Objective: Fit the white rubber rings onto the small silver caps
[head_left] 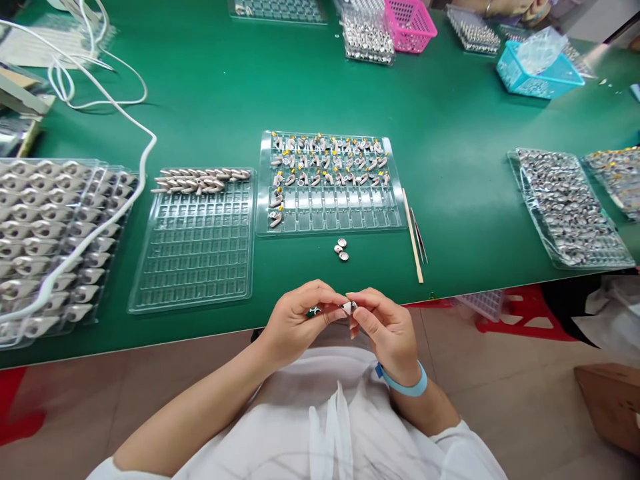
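In front of my body, just off the table's near edge, my left hand (pixel 306 312) and my right hand (pixel 384 325) meet at the fingertips. Between them they pinch a small silver-and-dark earbud part (pixel 349 307); fingers cover most of it. A light blue band circles my right wrist. On the table just beyond my hands lie three small round caps (pixel 342 244). Farther back, a clear tray (pixel 330 212) holds rows of stemmed earbud housings (pixel 303 160) with yellow bits. A wooden stick (pixel 413 237) and tweezers (pixel 419 235) rest to its right.
A second clear tray (pixel 195 260) with stem pieces stands left, beside stacked trays of grey shells (pixel 30 233). A white cable (pixel 125 113) crosses them. At right lies a filled tray (pixel 570 207). Pink (pixel 411 25) and blue baskets (pixel 537 77) stand at the back, near another person's hands (pixel 510 8).
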Demonstrator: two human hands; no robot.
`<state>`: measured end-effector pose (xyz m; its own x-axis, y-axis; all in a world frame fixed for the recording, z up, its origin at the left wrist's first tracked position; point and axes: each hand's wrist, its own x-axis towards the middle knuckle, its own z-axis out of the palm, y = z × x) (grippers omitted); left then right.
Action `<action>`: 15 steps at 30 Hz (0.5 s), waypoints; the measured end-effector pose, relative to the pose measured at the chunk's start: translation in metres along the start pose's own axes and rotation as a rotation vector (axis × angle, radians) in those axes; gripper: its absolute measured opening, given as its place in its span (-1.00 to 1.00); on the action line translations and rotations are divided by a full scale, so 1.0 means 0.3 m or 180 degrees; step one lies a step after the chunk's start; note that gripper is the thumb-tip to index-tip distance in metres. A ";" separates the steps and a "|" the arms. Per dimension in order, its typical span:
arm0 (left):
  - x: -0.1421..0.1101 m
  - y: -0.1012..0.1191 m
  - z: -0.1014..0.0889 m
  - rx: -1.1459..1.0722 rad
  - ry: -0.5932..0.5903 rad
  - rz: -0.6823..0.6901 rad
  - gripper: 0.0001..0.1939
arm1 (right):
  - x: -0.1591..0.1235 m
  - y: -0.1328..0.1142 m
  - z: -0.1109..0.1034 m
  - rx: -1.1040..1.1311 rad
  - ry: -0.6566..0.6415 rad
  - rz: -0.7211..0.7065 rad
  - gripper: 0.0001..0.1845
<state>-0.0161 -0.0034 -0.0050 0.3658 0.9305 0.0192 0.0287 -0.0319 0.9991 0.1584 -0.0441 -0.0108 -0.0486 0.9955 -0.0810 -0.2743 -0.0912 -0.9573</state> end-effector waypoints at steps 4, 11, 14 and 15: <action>0.002 0.021 0.006 -0.0153 -0.0087 -0.0293 -0.88 | -0.006 -0.013 0.005 -0.0335 0.0053 -0.0070 -0.78; 0.002 0.030 0.020 0.0158 -0.0018 -0.0084 -0.89 | -0.025 -0.016 0.005 -0.0710 0.0165 -0.0094 -0.77; -0.002 0.033 0.025 0.0623 0.0116 0.0456 -0.91 | -0.030 -0.009 0.003 -0.0951 0.0300 -0.0187 -0.76; -0.004 0.034 0.027 0.0727 0.0139 0.0608 -0.90 | -0.031 -0.006 0.003 -0.1031 0.0340 -0.0212 -0.77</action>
<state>-0.0086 -0.0078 0.0049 0.3445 0.9144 0.2127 0.1734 -0.2846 0.9428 0.1585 -0.0532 -0.0082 0.0647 0.9975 -0.0276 0.0464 -0.0307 -0.9985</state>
